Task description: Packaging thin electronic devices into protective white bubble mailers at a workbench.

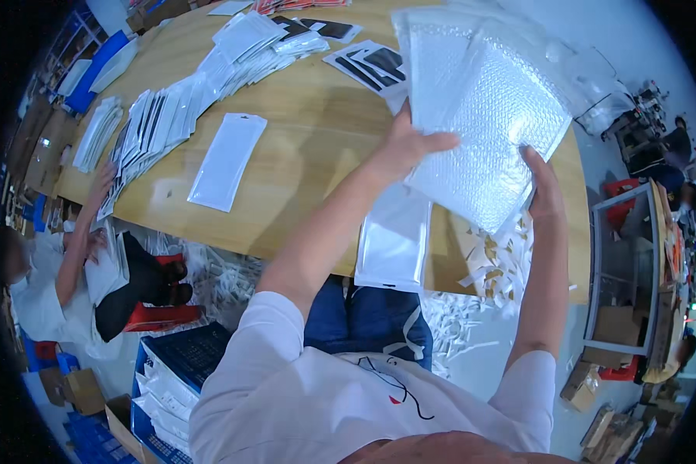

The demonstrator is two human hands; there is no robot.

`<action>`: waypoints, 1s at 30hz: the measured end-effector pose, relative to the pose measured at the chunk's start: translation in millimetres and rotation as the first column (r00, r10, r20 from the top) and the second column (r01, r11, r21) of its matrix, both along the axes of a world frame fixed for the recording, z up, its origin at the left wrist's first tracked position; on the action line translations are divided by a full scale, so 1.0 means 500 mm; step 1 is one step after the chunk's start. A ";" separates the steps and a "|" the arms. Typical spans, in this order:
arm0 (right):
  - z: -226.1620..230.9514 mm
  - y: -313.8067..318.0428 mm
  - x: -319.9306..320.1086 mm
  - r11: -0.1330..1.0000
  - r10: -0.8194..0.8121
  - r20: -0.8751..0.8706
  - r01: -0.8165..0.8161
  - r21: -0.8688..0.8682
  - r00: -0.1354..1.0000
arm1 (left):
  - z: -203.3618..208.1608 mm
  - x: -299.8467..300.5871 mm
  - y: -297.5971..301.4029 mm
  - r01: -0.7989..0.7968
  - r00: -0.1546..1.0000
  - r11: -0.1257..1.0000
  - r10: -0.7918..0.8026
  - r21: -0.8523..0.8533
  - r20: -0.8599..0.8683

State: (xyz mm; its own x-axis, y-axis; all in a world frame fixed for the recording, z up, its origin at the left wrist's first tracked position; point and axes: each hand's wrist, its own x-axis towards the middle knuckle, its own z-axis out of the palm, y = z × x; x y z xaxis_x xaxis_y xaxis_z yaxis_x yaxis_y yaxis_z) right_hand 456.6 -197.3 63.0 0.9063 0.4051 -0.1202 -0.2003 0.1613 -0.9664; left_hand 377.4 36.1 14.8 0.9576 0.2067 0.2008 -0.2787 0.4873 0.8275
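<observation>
And here, above the right end of the bench (325, 131), both hands have the bubble-wrap sheets (493, 116), several of them, fanned out and overlapping! The left hand (414, 148) has the left side, thumb flat across the front face, its other fingers mostly hidden behind. Over on the other side, the right hand (545, 189) clamps the lower right margin, thumb on top, remaining fingers out of sight underneath. So the fan lies between the two hands and spreads away from the body, toward the bench's far right corner; the overlap is such that I can't call which side of the front sheet is longer.

Now look lower: a shiny white packet (393, 247) lies at the near edge of the bench, its long axis running from that edge inward, its inner end close by the lower left corner of the sheets. The left hand is the nearer one to it, by my eye; neither hand appears to touch it. To its right, loose paper strips (503, 259) litter the near right corner.

And lettering? None I can read on the sheets or on that packet. The white shirt (356, 402) carries a thin black line drawing with a small red mark, nothing more legible.
</observation>
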 end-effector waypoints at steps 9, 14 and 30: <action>0.039 0.035 -0.163 0.938 0.312 0.267 -0.253 -0.235 0.912 | 0.068 -0.258 0.088 -0.055 0.996 0.923 0.023 0.381 0.088; -0.043 0.071 -0.231 0.908 0.414 0.260 -0.376 -0.186 0.872 | 0.025 -0.393 0.130 -0.063 0.984 0.933 0.117 0.354 -0.132; -0.073 0.133 -0.333 0.926 0.312 0.256 -0.233 -0.296 0.915 | -0.033 -0.433 0.108 -0.251 0.932 0.846 0.343 0.470 -0.119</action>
State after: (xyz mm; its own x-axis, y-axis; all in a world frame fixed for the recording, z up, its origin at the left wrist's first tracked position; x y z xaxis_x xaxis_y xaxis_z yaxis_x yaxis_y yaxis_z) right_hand 290.0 -130.7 26.4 0.7742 0.6329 0.0020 0.0978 -0.1165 -0.9884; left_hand 160.7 90.3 -1.6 0.8930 0.4211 0.1587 -0.1652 -0.0211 0.9860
